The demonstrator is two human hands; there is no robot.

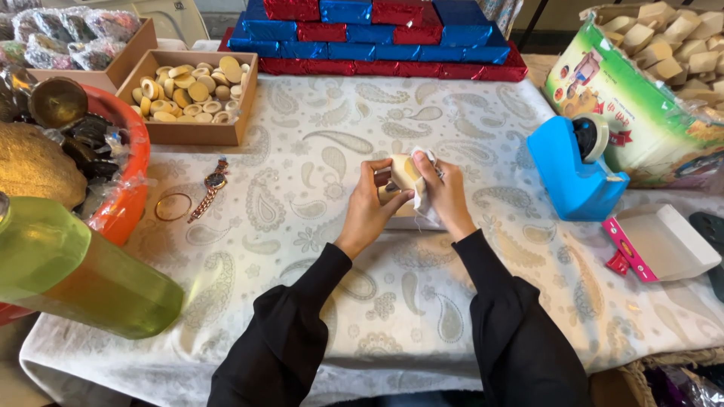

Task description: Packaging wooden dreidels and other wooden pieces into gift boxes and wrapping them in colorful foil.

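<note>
My left hand (372,211) holds a pale cream bar of soap (401,175) over the middle of the table. My right hand (443,192) presses a white cloth (424,197) against the bar's right side. Both arms wear black sleeves. Under the hands lies a flat pale piece on the paisley tablecloth (317,136), mostly hidden.
A blue tape dispenser (577,166) and an open white box with a pink edge (664,245) are at the right. A cardboard tray of round soaps (192,87), a watch (213,185), a bangle (173,206), an orange basin (124,196) and a green bottle (75,271) are at the left. Stacked blue and red wrapped bars (377,38) stand behind.
</note>
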